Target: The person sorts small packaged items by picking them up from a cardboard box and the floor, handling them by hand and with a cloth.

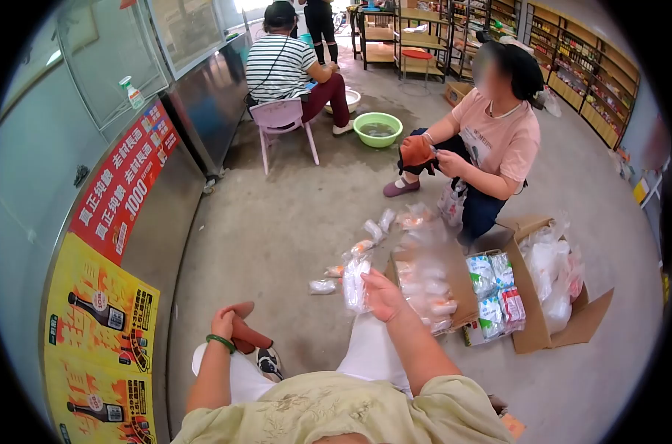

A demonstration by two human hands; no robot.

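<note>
Fingers of the right hand [385,296] close on the edge of a clear plastic packet [356,285] with white contents, held up in front of the body. The left hand [223,323], with a green bangle [221,341] at its wrist, rests by the left knee against a reddish-brown item [250,334]; whether it grips the item cannot be told.

Bare concrete floor [277,244] spreads beneath. Similar small packets [323,286] lie on it just beyond the held one, some with orange in them. To the right of the right hand, an open cardboard box [465,302] holds more packets, partly blurred. Beside it are blue-and-white packs [491,312] and another open carton [532,325] filled with clear plastic bags [549,277].

Past the boxes, a person in a pink shirt [502,140] crouches, handling an orange-brown item [416,151]. Farther off, a person in a striped top [277,66] sits on a pale chair [279,115] near a green basin [377,130] of water. Shelves [584,70] stand at the back; a metal counter [158,229] bearing posters [103,318] runs along the left.
</note>
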